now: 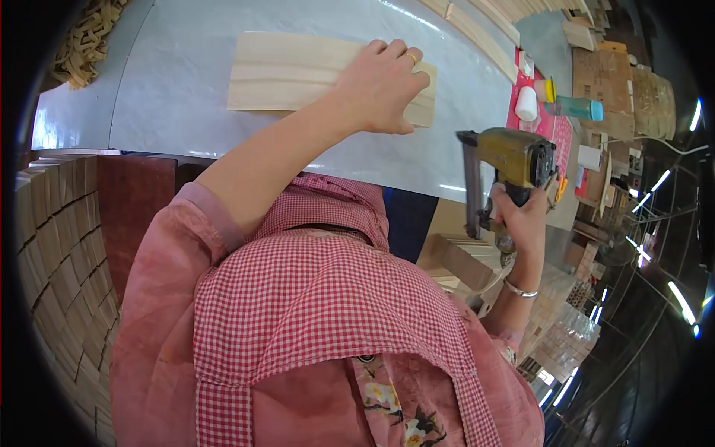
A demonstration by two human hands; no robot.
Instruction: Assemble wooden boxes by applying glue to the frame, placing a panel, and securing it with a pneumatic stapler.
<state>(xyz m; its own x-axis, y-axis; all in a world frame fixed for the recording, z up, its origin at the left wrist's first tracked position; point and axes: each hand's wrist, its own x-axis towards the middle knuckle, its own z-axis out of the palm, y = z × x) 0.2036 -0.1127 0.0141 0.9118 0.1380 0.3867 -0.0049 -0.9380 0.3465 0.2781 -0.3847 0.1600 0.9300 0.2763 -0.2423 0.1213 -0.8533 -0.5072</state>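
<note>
A pale, thin wooden panel (287, 72) lies across the grey tabletop (179, 112). Near its right end my left hand (383, 82) reaches over it, thumb at the near edge and fingers curled at the far edge, gripping it across its width. My right hand (521, 216) is wrapped round the handle of a yellow-brown and black pneumatic nail gun (514, 155). The tool is held up off the table's right front corner, apart from the panel, and an air fitting shows beneath its handle.
Long wooden strips (480, 33) lie at the table's far right. A white bottle (526, 104) and a teal bottle (577, 108) stand beyond the nail gun. Curled tan bands (86, 45) are heaped at far left, above stacked wooden pieces (63, 246). Cardboard boxes (603, 82) stand farther right.
</note>
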